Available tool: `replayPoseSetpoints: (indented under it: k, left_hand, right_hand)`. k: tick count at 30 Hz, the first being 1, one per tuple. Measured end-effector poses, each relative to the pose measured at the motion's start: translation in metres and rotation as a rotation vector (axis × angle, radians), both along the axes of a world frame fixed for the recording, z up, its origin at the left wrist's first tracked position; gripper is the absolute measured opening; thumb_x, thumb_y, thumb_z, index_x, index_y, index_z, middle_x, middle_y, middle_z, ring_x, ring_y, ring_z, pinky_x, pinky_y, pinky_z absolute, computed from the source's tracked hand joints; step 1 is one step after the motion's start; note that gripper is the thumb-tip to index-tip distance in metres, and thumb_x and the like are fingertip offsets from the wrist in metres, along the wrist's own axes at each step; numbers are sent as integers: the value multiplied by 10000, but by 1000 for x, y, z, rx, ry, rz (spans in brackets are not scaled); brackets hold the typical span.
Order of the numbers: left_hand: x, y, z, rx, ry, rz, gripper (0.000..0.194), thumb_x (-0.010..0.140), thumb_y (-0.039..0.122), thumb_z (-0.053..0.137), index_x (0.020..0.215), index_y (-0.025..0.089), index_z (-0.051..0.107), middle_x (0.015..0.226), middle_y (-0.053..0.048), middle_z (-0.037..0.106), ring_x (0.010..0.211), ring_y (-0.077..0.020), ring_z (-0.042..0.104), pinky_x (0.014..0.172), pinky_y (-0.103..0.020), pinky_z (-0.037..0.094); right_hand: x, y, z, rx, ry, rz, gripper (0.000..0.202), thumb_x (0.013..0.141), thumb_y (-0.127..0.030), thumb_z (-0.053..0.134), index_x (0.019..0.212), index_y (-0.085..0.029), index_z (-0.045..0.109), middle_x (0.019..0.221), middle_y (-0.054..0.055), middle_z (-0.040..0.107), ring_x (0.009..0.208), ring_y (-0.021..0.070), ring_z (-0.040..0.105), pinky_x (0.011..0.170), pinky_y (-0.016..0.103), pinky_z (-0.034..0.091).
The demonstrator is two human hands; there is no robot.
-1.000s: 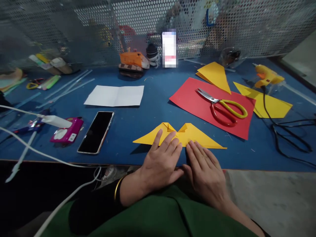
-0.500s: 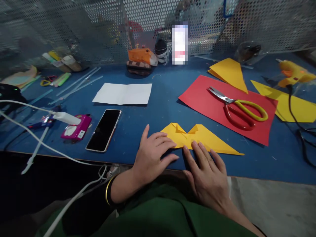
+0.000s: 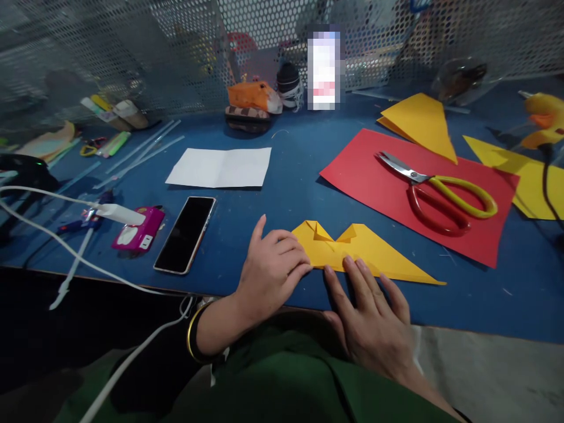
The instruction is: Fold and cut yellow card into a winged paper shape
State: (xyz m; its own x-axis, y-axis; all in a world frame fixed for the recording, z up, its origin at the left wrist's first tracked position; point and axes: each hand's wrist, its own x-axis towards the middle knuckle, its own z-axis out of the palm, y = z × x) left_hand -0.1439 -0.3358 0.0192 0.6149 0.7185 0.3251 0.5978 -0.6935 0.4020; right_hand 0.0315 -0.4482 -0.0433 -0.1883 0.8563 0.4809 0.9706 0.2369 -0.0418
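Resting across the folded yellow paper (image 3: 374, 252), the spread fingers of your right hand (image 3: 379, 332) lie on its lower edge, gripping nothing. Your left hand (image 3: 267, 273) curls over the paper's left end, thumb beside forefinger; whether they pinch it is hidden. The paper lies on the blue bench (image 3: 299, 200), its sharp tip pointing right, beyond your right fingers. It looks light, springy at the creases and likely to slide; the thicker folded lower edge seems the safest hold, the thin tip the easiest to bend. Ahead and right of your right fingers, scissors (image 3: 413, 175) sit on red paper (image 3: 352, 170); left of your left fingers lies a phone (image 3: 185, 235).
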Motion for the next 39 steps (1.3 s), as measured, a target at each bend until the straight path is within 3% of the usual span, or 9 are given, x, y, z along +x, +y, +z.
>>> replayPoseSetpoints:
  k: [5, 12, 18, 23, 30, 39]
  left_hand:
    - [0, 4, 3, -90, 47, 28, 163, 907, 216, 657, 749, 206, 692, 900, 5, 677, 984, -187, 610, 1182, -574, 211]
    - [1, 10, 4, -148, 100, 31, 152, 882, 203, 664, 730, 195, 672, 894, 3, 657, 953, -192, 594, 1161, -563, 268]
    - [2, 7, 3, -130, 56, 24, 154, 866, 195, 692, 715, 192, 662, 862, 16, 669, 936, -185, 602, 1171, -563, 240]
    - [-1, 3, -2, -80, -22, 54, 161, 862, 204, 703, 706, 201, 665, 839, 21, 685, 924, -182, 618, 1173, -574, 232]
    - [-5, 3, -2, -106, -53, 76, 164, 857, 192, 696, 698, 199, 658, 826, 31, 684, 920, -170, 622, 1184, -558, 221]
    - [-3, 11, 6, -174, 91, 47, 146, 828, 147, 653, 688, 183, 630, 818, 12, 662, 934, -193, 598, 1170, -532, 255]
  right_hand:
    - [1, -1, -1, -2, -13, -6, 587, 1011, -469, 395, 1503, -153, 457, 1464, 228, 533, 1399, 320, 465, 1105, 477, 353]
    - [-1, -1, 0, -3, -21, -22, 555, 1006, -465, 415, 1446, -143, 520, 1465, 242, 525, 1367, 347, 497, 1085, 509, 361]
    - [-4, 9, 9, 31, 60, 120, 443, 978, -269, 495, 1342, -24, 552, 1330, 226, 638, 1279, 286, 568, 1071, 410, 404]
    - [-8, 14, 13, 16, 58, 115, 407, 979, -280, 490, 1321, -85, 595, 1240, 186, 683, 1185, 292, 610, 1006, 420, 443]
    - [-11, 12, 12, 6, 119, 75, 408, 995, -294, 469, 1340, -115, 591, 1258, 157, 693, 1164, 244, 622, 1061, 413, 364]
    - [-9, 13, 7, 11, 114, 74, 408, 986, -330, 497, 1328, -139, 610, 1222, 150, 702, 1150, 239, 615, 1077, 418, 344]
